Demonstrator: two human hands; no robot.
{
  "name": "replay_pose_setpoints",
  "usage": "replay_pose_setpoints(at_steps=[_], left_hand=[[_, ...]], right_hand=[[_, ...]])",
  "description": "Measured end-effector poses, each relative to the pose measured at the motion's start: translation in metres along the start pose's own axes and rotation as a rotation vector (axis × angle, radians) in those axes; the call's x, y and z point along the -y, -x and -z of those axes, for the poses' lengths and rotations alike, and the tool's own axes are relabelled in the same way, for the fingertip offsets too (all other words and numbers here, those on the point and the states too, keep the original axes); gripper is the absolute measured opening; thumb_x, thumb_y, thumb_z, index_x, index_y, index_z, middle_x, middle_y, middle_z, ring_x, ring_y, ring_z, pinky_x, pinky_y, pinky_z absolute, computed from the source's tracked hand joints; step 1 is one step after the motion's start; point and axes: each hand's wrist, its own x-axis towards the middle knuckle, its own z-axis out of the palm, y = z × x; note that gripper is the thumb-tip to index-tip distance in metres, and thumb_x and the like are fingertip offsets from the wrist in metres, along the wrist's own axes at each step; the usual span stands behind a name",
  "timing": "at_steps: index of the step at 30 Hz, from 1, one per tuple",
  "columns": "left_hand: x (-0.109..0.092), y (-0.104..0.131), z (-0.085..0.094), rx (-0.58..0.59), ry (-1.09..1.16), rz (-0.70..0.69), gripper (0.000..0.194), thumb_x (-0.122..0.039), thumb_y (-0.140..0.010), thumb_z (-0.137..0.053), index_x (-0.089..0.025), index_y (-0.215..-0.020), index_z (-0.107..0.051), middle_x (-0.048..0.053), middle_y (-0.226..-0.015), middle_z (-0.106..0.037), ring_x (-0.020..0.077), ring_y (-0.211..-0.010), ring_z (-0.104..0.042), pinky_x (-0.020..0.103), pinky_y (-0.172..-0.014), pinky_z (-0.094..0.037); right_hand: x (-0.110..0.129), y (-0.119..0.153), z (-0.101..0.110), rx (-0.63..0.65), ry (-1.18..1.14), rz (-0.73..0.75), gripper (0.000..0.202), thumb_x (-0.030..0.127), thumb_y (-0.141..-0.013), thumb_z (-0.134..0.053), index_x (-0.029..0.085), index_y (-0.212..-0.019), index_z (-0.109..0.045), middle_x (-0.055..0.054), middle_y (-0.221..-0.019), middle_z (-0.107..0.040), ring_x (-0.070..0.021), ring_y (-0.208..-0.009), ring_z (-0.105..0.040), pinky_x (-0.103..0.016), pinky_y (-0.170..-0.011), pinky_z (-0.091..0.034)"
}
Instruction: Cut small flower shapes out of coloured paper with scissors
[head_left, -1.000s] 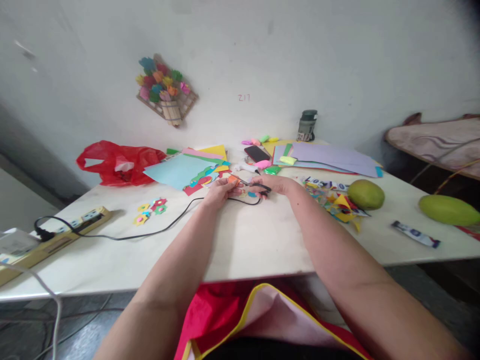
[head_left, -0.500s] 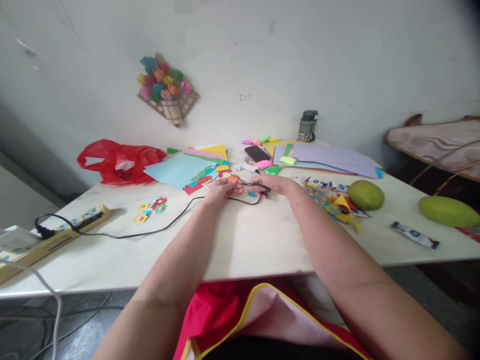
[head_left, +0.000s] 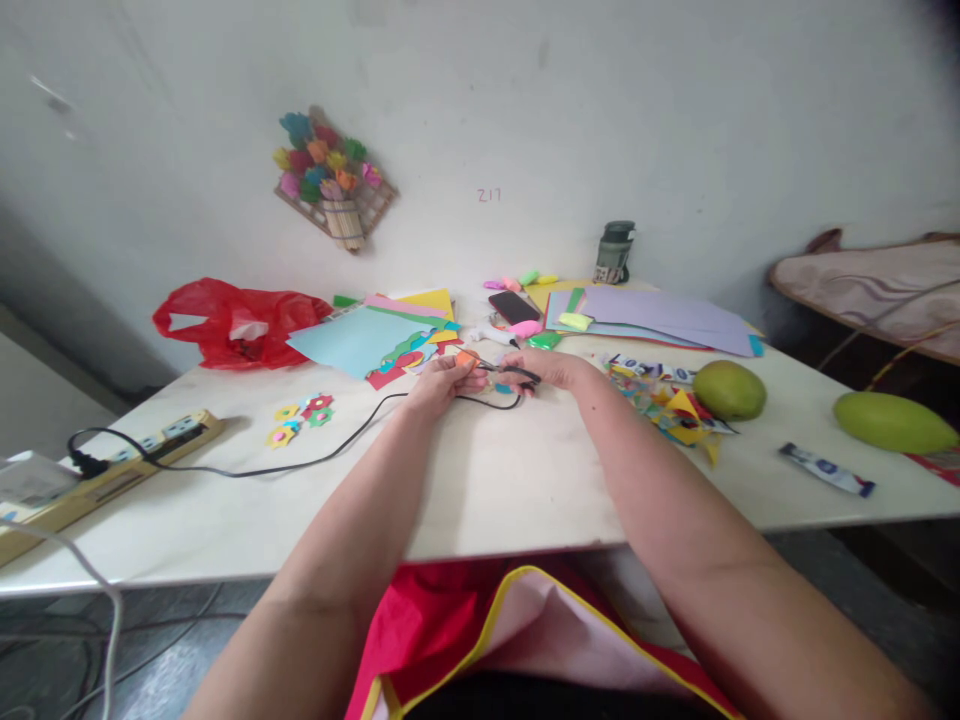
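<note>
A small piece of orange paper point(head_left: 466, 358) is pinched between the fingers of my left hand point(head_left: 448, 380), near the middle of the table. My right hand point(head_left: 546, 370) is closed around the black handles of a pair of scissors point(head_left: 529, 377), whose blades point left toward the orange paper. Whether the blades touch the paper is too small to tell. Under and beside my hands a black cord point(head_left: 390, 400) runs across the table. Paper flowers point(head_left: 300, 418) in yellow, green and red lie to the left of my left forearm.
A power strip point(head_left: 150, 455) sits at the left, with a red plastic bag point(head_left: 232, 325) behind it. Coloured sheets point(head_left: 360, 340), a phone point(head_left: 514, 308) and a glue gun point(head_left: 491, 336) lie farther back. Paper scraps point(head_left: 679, 405), a green mango point(head_left: 729, 390) and a tube point(head_left: 825, 470) are at right.
Very little differs. Both hands keep their places with the orange paper and the scissors, and the view has shifted slightly.
</note>
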Motion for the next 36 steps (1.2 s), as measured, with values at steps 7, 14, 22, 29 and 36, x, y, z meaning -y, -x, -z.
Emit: replay_pose_setpoints(at_steps=[7, 14, 22, 29, 36], left_hand=[[0.001, -0.001, 0.001, 0.009, 0.01, 0.009, 0.007, -0.014, -0.078, -0.065, -0.008, -0.076, -0.063, 0.01, -0.068, -0.071, 0.0155, -0.059, -0.068, 0.026, -0.064, -0.057], [0.001, -0.001, 0.002, 0.011, 0.007, 0.015, 0.008, -0.015, -0.078, -0.065, -0.008, -0.078, -0.062, 0.01, -0.07, -0.071, 0.0161, -0.061, -0.068, 0.028, -0.066, -0.057], [0.003, -0.002, 0.004, 0.038, 0.032, 0.01, 0.005, -0.013, -0.08, -0.062, -0.009, -0.079, -0.061, 0.011, -0.072, -0.071, 0.0164, -0.061, -0.068, 0.028, -0.066, -0.057], [0.0, 0.001, 0.0, 0.01, 0.021, 0.025, 0.004, -0.011, -0.082, -0.058, -0.01, -0.079, -0.059, 0.009, -0.069, -0.07, 0.0161, -0.06, -0.068, 0.031, -0.07, -0.057], [-0.002, 0.003, -0.003, 0.0, 0.026, 0.04, 0.006, -0.009, -0.084, -0.054, -0.009, -0.08, -0.059, 0.009, -0.066, -0.07, 0.0165, -0.058, -0.068, 0.029, -0.065, -0.057]], right_hand=[[0.0, 0.0, -0.001, 0.002, -0.031, -0.008, 0.029, 0.038, -0.073, -0.068, 0.015, -0.066, -0.052, 0.001, -0.05, -0.055, -0.0065, -0.039, -0.045, -0.02, -0.04, -0.034], [0.005, 0.003, -0.002, -0.008, -0.034, -0.021, 0.028, 0.035, -0.074, -0.068, 0.015, -0.064, -0.051, 0.001, -0.049, -0.054, -0.0065, -0.04, -0.044, -0.021, -0.04, -0.034], [0.004, 0.004, -0.001, -0.004, -0.02, -0.005, 0.029, 0.036, -0.072, -0.07, 0.014, -0.067, -0.052, 0.003, -0.05, -0.052, -0.0058, -0.04, -0.043, -0.02, -0.04, -0.034], [-0.002, -0.001, 0.0, 0.002, -0.05, -0.008, 0.026, 0.033, -0.072, -0.069, 0.015, -0.065, -0.051, 0.003, -0.049, -0.054, -0.0059, -0.039, -0.045, -0.019, -0.039, -0.035], [-0.007, -0.003, 0.0, 0.012, -0.097, -0.006, 0.021, 0.03, -0.073, -0.065, 0.014, -0.066, -0.052, 0.003, -0.048, -0.054, -0.0061, -0.038, -0.044, -0.019, -0.037, -0.033]])
